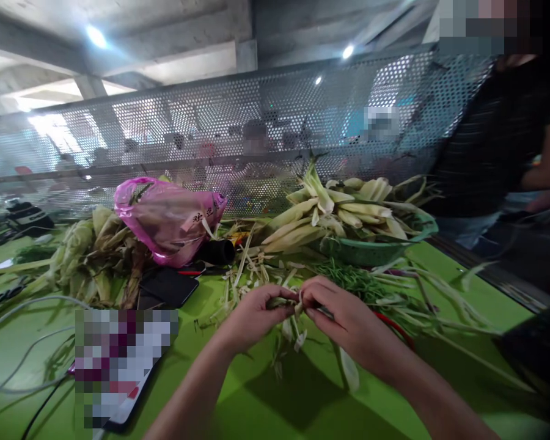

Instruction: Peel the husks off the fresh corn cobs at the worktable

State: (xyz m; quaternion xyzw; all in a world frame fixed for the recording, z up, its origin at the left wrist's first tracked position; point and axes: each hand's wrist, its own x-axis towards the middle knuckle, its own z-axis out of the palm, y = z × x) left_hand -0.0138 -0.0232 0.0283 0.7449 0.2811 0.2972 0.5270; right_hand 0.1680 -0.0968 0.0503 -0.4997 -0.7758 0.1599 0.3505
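Hands meet above the middle of the green table (pixel 279 421): left hand (pixel 256 313) and right hand (pixel 348 321) both pinch one small leafy stalk (pixel 284 302), pale strips dangling; a green basket (pixel 371 250) stands toward the far edge.

Light: ceiling lamps (pixel 96 35) are blowing out; daylight is glaring through the mesh screen (pixel 174 122) on the left.
Shadows: left hand (pixel 256 318) and right hand (pixel 348 324) are casting a soft dark patch on the green desk (pixel 302 409).
Focus: centre is reading sharp; husk strip (pixel 282 302) is smearing slightly; background is hazing.
Edges: lines are bowing; the right side is going dark.
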